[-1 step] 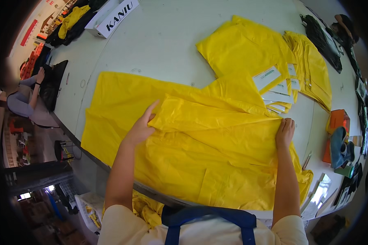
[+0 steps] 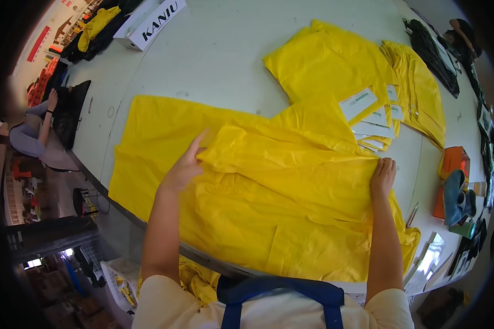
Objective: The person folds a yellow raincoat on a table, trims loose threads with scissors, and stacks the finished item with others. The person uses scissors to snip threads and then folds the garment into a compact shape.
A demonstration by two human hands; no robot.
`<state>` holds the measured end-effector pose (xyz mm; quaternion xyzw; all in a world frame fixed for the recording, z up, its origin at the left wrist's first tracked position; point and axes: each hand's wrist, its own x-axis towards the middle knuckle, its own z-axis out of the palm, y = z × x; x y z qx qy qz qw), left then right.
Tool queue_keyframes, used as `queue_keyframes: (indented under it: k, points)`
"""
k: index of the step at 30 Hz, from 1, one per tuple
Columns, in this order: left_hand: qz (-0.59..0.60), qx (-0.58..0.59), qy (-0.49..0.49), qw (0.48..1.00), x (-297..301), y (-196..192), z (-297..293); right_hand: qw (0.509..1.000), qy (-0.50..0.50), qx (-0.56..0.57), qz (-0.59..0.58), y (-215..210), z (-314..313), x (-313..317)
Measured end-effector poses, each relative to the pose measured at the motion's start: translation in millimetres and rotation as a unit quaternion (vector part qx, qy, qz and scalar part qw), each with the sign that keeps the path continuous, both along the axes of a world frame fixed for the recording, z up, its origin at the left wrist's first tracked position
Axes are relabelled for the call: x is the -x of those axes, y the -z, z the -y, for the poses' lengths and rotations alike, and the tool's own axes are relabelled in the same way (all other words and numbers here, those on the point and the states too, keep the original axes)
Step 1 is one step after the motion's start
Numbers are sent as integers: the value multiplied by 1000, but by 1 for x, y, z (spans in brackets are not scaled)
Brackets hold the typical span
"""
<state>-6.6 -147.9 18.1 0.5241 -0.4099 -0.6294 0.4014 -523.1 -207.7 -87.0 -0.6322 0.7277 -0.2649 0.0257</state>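
A large yellow garment (image 2: 269,219) lies spread across the near part of the white table (image 2: 225,60), its lower edge hanging over the table's front. A folded-over flap runs across its middle. My left hand (image 2: 184,167) pinches the left end of that flap, fingers stretched along the fabric. My right hand (image 2: 383,176) grips the flap's right end near the garment's right edge. Both forearms come in from the bottom.
Folded yellow garments (image 2: 324,66) are stacked at the back right, with white cards (image 2: 368,112) fanned beside them. Black clothing (image 2: 431,46) lies at the far right, a white box (image 2: 148,22) at the back left. Another person (image 2: 33,137) sits left.
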Motion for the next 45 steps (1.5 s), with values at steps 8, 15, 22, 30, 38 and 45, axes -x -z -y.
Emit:
queue_keyframes:
  k: [8,15,22,30,38,45]
  points:
    - [268,-22,160,950,22,-28,82,1000,-17,-1,-23,6,0,9]
    - [419,161,4,893,27,74,95,1000,-23,10,0,0,3,1]
    - [444,86,46,891,26,54,111,998,-29,9,49,8,1,15]
    - [554,295,118,770,72,21,139,986,-77,-114,95,-12,8,29]
    - [536,140,213,805,160,46,142,997,-55,-21,44,-9,-2,7]
    - [342,92,67,933,136,51,151,998,-59,3,24,-4,-2,8]
